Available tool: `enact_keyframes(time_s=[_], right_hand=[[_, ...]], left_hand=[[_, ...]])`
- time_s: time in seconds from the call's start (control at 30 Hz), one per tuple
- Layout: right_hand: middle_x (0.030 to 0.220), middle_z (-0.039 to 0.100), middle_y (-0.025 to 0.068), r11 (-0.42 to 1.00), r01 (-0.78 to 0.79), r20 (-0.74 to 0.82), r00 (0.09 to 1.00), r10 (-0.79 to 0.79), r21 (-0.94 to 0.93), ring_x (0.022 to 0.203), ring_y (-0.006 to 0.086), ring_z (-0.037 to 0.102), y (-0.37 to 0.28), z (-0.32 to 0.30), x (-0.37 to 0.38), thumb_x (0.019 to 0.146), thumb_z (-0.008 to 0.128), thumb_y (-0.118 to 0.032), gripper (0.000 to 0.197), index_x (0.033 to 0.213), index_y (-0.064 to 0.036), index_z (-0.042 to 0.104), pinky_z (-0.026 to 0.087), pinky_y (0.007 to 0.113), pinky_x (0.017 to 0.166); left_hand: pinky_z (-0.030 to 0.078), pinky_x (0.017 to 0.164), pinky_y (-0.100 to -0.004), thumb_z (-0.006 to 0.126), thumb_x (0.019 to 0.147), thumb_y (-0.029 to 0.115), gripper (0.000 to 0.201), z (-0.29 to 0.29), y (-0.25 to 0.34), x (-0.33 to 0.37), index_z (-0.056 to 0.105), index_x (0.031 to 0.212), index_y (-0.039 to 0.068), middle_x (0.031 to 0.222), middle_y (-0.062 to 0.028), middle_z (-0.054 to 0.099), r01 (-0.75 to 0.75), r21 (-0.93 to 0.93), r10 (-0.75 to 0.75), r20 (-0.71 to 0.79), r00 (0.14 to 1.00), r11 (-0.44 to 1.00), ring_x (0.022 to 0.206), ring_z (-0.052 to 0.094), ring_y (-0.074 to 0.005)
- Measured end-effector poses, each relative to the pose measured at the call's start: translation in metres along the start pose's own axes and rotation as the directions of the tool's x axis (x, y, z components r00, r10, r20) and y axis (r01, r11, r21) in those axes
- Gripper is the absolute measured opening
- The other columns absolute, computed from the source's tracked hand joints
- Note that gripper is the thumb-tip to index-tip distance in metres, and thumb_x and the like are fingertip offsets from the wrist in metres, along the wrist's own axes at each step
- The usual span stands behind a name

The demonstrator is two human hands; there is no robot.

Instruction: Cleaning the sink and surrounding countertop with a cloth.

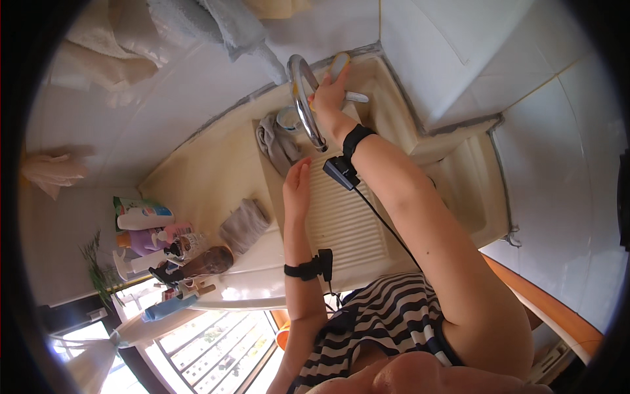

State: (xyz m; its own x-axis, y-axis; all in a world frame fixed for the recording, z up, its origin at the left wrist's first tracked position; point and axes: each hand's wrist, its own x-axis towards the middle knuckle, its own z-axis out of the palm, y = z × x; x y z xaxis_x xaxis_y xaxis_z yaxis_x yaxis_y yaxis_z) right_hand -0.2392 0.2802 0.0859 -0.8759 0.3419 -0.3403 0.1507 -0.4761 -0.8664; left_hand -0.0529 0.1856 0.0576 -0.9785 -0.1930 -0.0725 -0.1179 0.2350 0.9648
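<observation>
My right hand reaches past the curved chrome faucet to the back of the sink. It is closed round a grey oval thing with a yellow edge, possibly a brush; my fingers cover part of it. A light lever sticks out beside that hand. Over the ribbed washboard, just below the spout, my left hand holds nothing visible, its fingers stretched out and close together. A crumpled grey cloth lies by the left fingertips, with a clear cup behind it.
Several bottles crowd the counter at the left, near a folded grey cloth. Towels hang on the wall at upper left. A deeper basin lies to the right. A black cable runs from my right wrist.
</observation>
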Motion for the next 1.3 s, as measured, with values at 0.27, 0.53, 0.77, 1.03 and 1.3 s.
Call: enact_keyframes(time_s=[0.27, 0.53, 0.77, 1.03, 1.3], right_hand=[[0.092, 0.052, 0.0155, 0.996, 0.058, -0.164, 0.985, -0.046, 0.067, 0.041, 0.0191, 0.046, -0.025, -0.025, 0.048, 0.092, 0.035, -0.008, 0.060, 0.141, -0.0263, 0.006, 0.041, 0.033, 0.037], [0.095, 0.053, 0.0161, 0.974, 0.038, 0.000, 0.999, -0.039, 0.222, 0.040, 0.0177, 0.044, -0.024, -0.034, 0.038, 0.091, 0.036, -0.006, 0.058, 0.141, -0.0247, 0.013, 0.039, 0.031, 0.035], [0.095, 0.056, 0.0187, 0.964, 0.130, 0.230, 0.970, -0.075, -0.231, 0.043, 0.0217, 0.052, -0.001, -0.026, 0.017, 0.088, 0.043, -0.008, 0.059, 0.141, -0.0188, 0.018, 0.045, 0.036, 0.037], [0.077, 0.060, 0.0150, 0.850, 0.203, 0.113, 0.979, -0.169, -0.485, 0.042, 0.0195, 0.055, -0.059, -0.091, 0.044, 0.086, 0.048, -0.011, 0.059, 0.140, -0.0144, 0.021, 0.046, 0.031, 0.036], [0.093, 0.060, 0.0281, 0.042, 0.375, 0.358, 0.909, -0.214, -0.926, 0.079, 0.0425, 0.060, -0.067, -0.139, 0.024, 0.083, 0.045, -0.025, 0.062, 0.138, -0.0088, 0.022, 0.048, 0.050, 0.075]], left_hand=[[0.041, 0.083, -0.0247, 0.045, 0.094, 0.018, 0.029, -0.003, 0.023, -0.021, 0.057, 0.110, -0.002, 0.105, -0.0082, 0.061, -0.058, 0.082, 0.059, -0.013, 0.998, 0.995, 0.099, 0.055, -0.0132], [0.041, 0.085, -0.0252, 0.046, 0.093, 0.018, 0.028, -0.007, 0.026, -0.030, 0.059, 0.108, -0.002, 0.103, -0.0075, 0.062, -0.045, -0.004, 0.045, -0.031, 0.999, 0.999, 0.098, 0.055, -0.0133], [0.043, 0.078, -0.0241, 0.048, 0.093, 0.014, 0.023, 0.004, 0.036, -0.033, 0.058, 0.106, -0.001, 0.099, -0.0078, 0.062, -0.087, 0.141, 0.084, 0.023, 0.996, 0.986, 0.090, 0.056, -0.0126], [0.044, 0.077, -0.0244, 0.048, 0.093, 0.015, 0.023, 0.013, 0.030, -0.048, 0.058, 0.107, 0.000, 0.101, -0.0081, 0.061, -0.109, 0.047, 0.107, 0.037, 0.994, 0.993, 0.090, 0.057, -0.0139], [0.046, 0.077, -0.0269, 0.049, 0.093, 0.017, 0.024, 0.041, 0.037, -0.057, 0.058, 0.107, 0.001, 0.102, -0.0092, 0.061, -0.122, 0.004, 0.120, 0.118, 0.986, 0.993, 0.091, 0.057, -0.0157]])
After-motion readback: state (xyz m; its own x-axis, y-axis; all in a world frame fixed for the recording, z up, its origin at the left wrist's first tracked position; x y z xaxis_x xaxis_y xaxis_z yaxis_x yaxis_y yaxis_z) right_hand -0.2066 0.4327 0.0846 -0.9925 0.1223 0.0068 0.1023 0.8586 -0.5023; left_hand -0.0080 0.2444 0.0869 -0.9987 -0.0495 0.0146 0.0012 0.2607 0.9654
